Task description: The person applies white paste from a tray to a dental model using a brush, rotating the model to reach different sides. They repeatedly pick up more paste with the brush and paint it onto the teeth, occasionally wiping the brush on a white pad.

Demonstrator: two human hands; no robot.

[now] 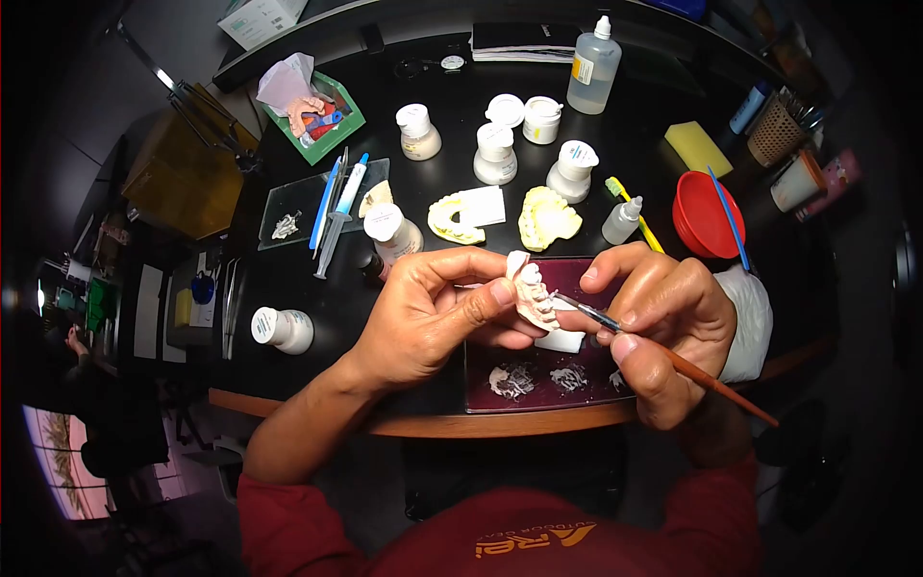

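In the middle of the view my left hand (433, 313) holds a pale dental cast (531, 293) between thumb and fingers, its row of teeth facing right. My right hand (673, 322) grips a brush (692, 370) with a reddish-brown handle. The brush's dark tip end is at the right side of the cast's teeth; whether it touches them I cannot tell. Beneath both hands lies a dark red tray (490, 370) with smears of whitish paste (511, 381) near its front edge. A white pad partly shows behind my fingers.
Behind the hands stand several white-capped jars (495, 154), two yellowish casts (548, 218) and a clear bottle (593, 72). A red bowl (707, 213) and a yellow sponge (697, 149) are at right. A green box (322, 144), a syringe (334, 234) and a jar (283, 330) are at left.
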